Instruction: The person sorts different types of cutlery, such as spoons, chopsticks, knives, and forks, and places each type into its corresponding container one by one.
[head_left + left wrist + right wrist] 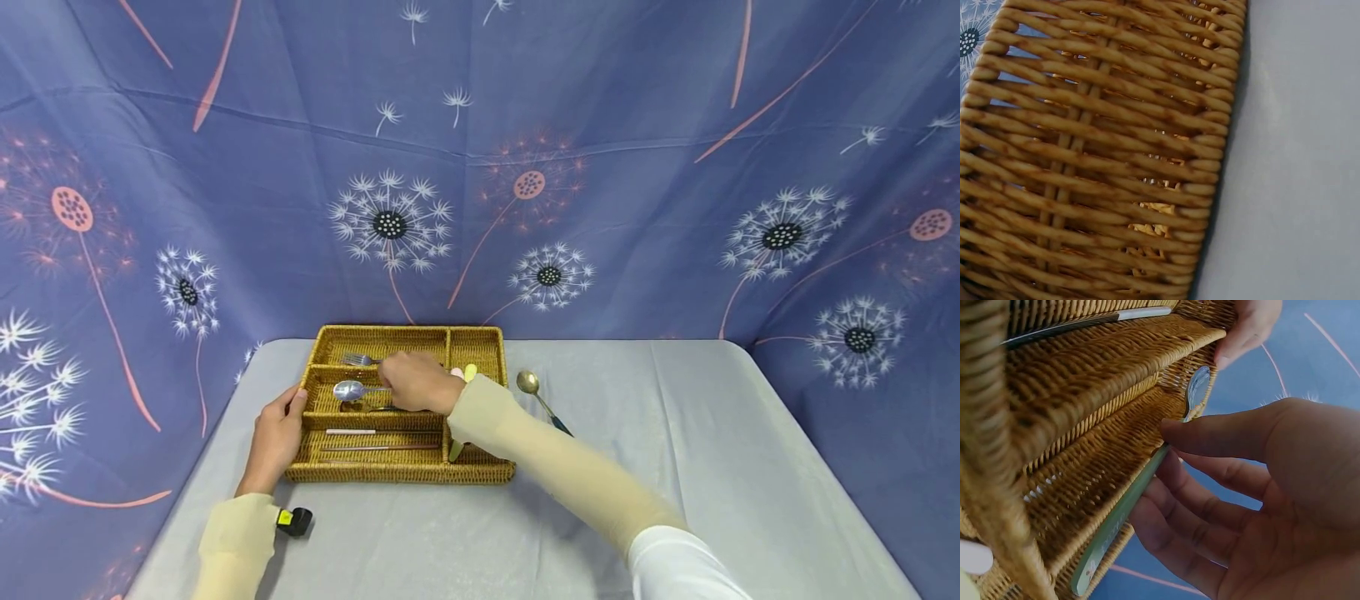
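Note:
My right hand (422,382) pinches a spoon (1124,512) with a green handle and a silver bowl between thumb and fingers. The spoon is over the middle compartment of a woven wicker cutlery tray (397,473), its bowl pointing left. At the tray's left side my left hand (276,442) grips the rim, thumb on top. The left wrist view is filled by the tray's woven wall (1104,150). A fork (359,360) shows its tines by the back divider, the rest of it hidden behind my right hand.
Chopsticks (375,448) lie in the tray's front compartment. The right compartment holds pieces with pink and yellow ends (470,372), partly covered by my sleeve. A gold spoon (528,382) with a dark green handle lies on the table right of the tray. Patterned blue cloth (637,250) hangs behind.

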A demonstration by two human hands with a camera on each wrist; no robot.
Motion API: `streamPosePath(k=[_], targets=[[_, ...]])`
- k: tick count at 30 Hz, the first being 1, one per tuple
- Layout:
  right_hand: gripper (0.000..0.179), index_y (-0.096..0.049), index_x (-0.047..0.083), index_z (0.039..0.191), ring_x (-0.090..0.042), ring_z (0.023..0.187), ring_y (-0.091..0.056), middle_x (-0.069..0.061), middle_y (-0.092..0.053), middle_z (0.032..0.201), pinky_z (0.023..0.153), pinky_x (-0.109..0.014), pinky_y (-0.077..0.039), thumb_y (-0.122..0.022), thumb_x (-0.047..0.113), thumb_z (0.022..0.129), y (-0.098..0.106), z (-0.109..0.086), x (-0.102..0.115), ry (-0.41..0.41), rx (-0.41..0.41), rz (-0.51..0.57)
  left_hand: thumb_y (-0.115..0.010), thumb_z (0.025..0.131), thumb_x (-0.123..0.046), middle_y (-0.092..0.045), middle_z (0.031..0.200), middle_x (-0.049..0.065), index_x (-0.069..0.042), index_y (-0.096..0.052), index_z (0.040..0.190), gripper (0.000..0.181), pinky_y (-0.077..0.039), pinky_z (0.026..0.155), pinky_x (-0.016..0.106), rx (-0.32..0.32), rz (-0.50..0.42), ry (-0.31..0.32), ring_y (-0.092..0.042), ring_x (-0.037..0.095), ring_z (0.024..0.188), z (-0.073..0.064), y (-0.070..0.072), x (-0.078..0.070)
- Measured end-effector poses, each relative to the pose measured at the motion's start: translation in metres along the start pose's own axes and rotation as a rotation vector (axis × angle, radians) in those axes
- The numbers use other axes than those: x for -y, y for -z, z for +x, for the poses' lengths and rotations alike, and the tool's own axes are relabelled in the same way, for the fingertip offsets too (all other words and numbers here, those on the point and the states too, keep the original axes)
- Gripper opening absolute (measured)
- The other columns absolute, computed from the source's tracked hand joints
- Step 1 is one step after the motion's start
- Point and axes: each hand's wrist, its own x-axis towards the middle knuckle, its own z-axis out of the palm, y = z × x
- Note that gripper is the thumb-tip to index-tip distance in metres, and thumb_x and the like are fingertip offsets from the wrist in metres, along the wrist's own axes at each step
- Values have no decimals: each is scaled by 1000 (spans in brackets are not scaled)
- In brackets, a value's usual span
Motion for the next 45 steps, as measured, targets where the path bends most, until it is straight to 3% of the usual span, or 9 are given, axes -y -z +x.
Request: streamPosePath(k=[11,14,17,21,24,27,30,36,45], targets=[[54,-24,19,75,-10,57,-8,4,-10,66,56,-26,-13,-64,-6,100,-11,16,3,-31,98,-44,-30,117,-48,-36,168,27,-4,-35,167,67,-24,130,64,-18,-8,-9,-28,49,158,1,-1,-1],[51,-28,18,73,-10,58,-13,4,-15,65,55,-26,-16,-65,-6,99,-14,16,1,-31,110,-61,-29,117,-50,-35,169,26,-5,-34,168,68,-23,130,64,-10,-10,-8,-27,49,158,1,-1,-1],[43,-43,19,72,-8,58,-24,8,-29,64,53,-24,-23,-67,-6,98,-14,16,-2,-35,105,-50,-29,117,-51,-35,169,26,-5,-34,168,69,-23,130,64,-9,-9,-8,-27,49,158,1,-1,-1],[39,-44,17,74,-8,59,-26,6,-32,68,53,-24,-23,-64,-12,92,-11,10,-3,-35,74,-1,-29,117,-50,-34,169,27,-4,-33,168,68,-23,130,64,-7,-2,-13,-27,49,158,1,-1,0],[28,-54,12,76,-8,59,-29,4,-47,72,53,-23,-26,-66,-9,91,-6,-3,-5,-33,21,49,-29,117,-49,-34,169,26,-4,-33,168,67,-24,130,64,-6,-1,-12,-27,49,158,0,-2,0],[9,-76,10,103,-6,62,-47,1,-73,101,51,-22,-40,-73,3,97,-1,-21,-8,-44,-40,81,-30,117,-49,-35,169,26,-4,-34,168,67,-23,130,64,-5,-3,-12,-27,49,158,1,-2,0],[24,-76,7,125,-10,67,-56,-4,-74,122,53,-23,-47,-75,15,102,2,-40,-12,-58,-88,111,-29,118,-48,-35,169,27,-4,-34,168,67,-24,130,64,-3,0,-15,-27,49,158,2,-1,0],[24,-74,7,124,-10,76,-58,-1,-69,107,57,-24,-48,-75,18,103,5,-81,-24,-96,-188,205,-29,117,-49,-36,168,27,-4,-35,167,68,-24,129,65,-20,4,-22,-28,50,157,4,1,-1],[12,-74,12,110,-7,66,-51,6,-64,90,54,-26,-46,-79,16,100,-9,-148,-55,-225,-367,240,-29,117,-49,-32,170,25,-7,-33,169,67,-23,130,65,6,-11,1,-25,49,158,0,0,0]])
